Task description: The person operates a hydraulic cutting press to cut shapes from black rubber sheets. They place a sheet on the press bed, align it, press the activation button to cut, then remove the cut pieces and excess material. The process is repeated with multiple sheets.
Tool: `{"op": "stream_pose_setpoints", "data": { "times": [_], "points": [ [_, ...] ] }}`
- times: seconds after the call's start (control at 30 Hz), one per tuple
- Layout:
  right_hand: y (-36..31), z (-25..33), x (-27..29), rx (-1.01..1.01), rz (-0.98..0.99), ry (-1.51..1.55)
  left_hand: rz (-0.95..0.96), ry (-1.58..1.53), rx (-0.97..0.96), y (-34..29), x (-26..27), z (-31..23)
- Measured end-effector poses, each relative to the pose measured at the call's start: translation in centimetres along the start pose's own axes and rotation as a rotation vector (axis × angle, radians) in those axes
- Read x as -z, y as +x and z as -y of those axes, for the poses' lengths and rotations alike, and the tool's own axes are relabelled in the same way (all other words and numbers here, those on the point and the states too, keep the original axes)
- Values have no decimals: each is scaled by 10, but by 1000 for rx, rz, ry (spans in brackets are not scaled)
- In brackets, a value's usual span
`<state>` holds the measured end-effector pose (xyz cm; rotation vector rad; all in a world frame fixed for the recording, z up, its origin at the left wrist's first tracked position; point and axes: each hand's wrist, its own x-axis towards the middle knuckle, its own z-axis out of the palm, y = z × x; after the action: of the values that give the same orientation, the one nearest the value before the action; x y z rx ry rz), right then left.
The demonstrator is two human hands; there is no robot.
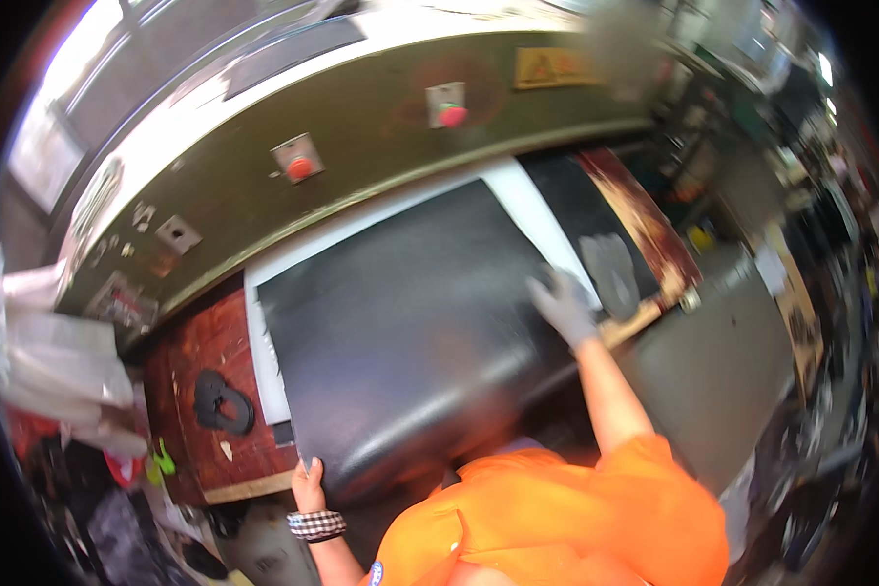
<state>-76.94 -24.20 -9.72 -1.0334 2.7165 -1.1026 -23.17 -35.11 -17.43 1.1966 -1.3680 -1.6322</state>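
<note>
A large black sheet (400,293), smooth and slightly shiny, spreads over the middle of the worktable, its near side bending down over the front edge toward me. At its near left corner my left hand (309,485) is closed on the sheet's edge, a checked band round the wrist. My right hand (564,308), in a grey glove, lies at the sheet's right edge with the fingers apart. Beneath the black sheet a white sheet (513,186) shows along the far, left and right sides. A grey sole-shaped piece (610,272) lies just right of my right hand.
A dark sole-shaped piece with an opening (243,418) lies on the reddish worn tabletop (190,347) at left. Across the back runs a green machine beam (371,127) with red buttons (300,168). Whitish plastic (63,356) hangs at far left. Cluttered shelving (835,322) stands at right.
</note>
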Motion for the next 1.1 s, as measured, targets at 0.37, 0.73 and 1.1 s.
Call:
{"op": "stream_pose_setpoints", "data": {
  "times": [0.37, 0.73, 1.1],
  "points": [
    [-10, -118, 35, -233, 216, 52, -88, 52, 180, 30, -34, -62],
    [154, -37, -39, 249, -13, 140, -543, 565, -337, 255, -23, -85],
    [-29, -105, 7, -403, -28, 183, -544, 588, -35, 55, -45, -18]
  ]
}}
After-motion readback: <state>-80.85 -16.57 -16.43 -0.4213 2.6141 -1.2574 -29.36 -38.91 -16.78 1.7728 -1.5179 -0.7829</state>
